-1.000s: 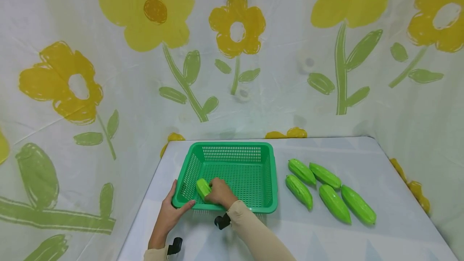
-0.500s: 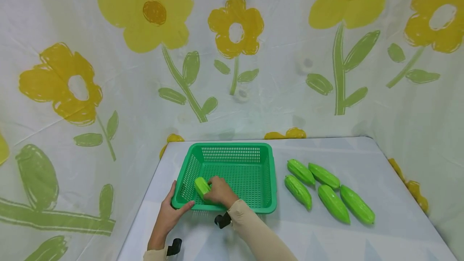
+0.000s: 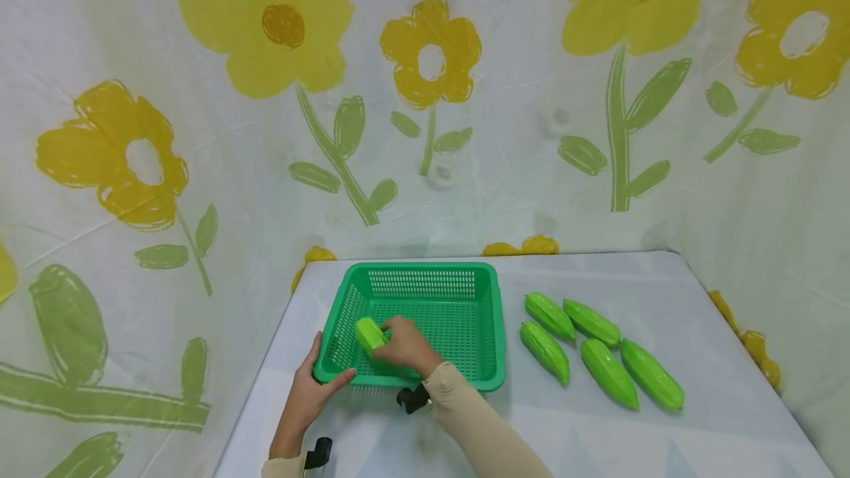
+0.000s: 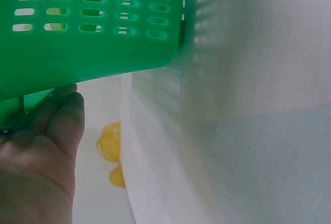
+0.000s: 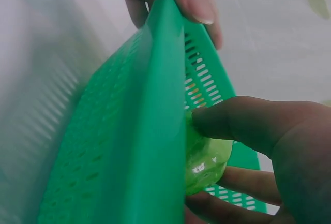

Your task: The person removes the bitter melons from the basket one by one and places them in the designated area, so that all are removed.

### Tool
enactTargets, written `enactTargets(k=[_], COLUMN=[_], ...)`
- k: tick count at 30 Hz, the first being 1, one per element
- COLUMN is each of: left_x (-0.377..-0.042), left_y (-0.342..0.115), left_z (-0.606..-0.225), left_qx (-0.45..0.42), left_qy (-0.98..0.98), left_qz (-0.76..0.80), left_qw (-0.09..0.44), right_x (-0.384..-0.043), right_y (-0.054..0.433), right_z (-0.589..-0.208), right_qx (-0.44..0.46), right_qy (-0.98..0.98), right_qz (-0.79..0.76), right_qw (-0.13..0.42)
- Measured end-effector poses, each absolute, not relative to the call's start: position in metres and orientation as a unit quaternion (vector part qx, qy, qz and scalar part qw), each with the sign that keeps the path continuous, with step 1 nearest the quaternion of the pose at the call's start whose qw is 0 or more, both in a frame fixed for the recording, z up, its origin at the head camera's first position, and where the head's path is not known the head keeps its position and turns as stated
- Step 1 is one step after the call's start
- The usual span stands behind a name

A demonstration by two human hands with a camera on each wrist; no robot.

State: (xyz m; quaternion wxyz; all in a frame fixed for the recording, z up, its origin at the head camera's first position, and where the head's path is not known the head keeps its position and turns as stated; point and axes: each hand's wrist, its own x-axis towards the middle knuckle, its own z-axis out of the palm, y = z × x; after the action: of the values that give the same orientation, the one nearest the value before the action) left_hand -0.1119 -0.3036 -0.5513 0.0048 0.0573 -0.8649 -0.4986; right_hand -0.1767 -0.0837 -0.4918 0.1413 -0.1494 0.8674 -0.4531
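Observation:
A bright green ridged gourd (image 3: 370, 333) is in the left front part of the green plastic basket (image 3: 493, 316). My right hand (image 3: 406, 347) reaches in over the front rim and grips it, thumb on one side and fingers on the other. The right wrist view shows the gourd (image 5: 209, 159) between thumb and fingers, partly hidden by the basket wall. At the basket's front left corner, my left hand (image 3: 311, 388) holds the rim, its thumb over the front edge. The left wrist view has the palm (image 4: 39, 167) below the basket wall (image 4: 93, 53).
Right of the basket, several matching green gourds (image 3: 609, 372) lie loosely grouped on the pale table (image 3: 664, 293). A flower-printed curtain (image 3: 505, 190) closes off the back and sides.
My right hand has lifted the gourd slightly and shifted it a little toward the back of the basket. My left hand keeps its hold on the corner.

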Motion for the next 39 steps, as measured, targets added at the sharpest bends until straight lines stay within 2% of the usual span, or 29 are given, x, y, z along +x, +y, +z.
enactTargets(k=[39], left_x=[-0.114], left_y=[-0.304], left_z=[-0.551], left_qx=[0.06], left_qy=[-0.865], left_qz=[-0.498], left_qw=[0.003], right_x=[-0.186], right_y=[-0.033], right_z=[-0.467], right_qx=[-0.174], right_qy=[0.853], right_qz=[-0.466], right_qw=[0.157])
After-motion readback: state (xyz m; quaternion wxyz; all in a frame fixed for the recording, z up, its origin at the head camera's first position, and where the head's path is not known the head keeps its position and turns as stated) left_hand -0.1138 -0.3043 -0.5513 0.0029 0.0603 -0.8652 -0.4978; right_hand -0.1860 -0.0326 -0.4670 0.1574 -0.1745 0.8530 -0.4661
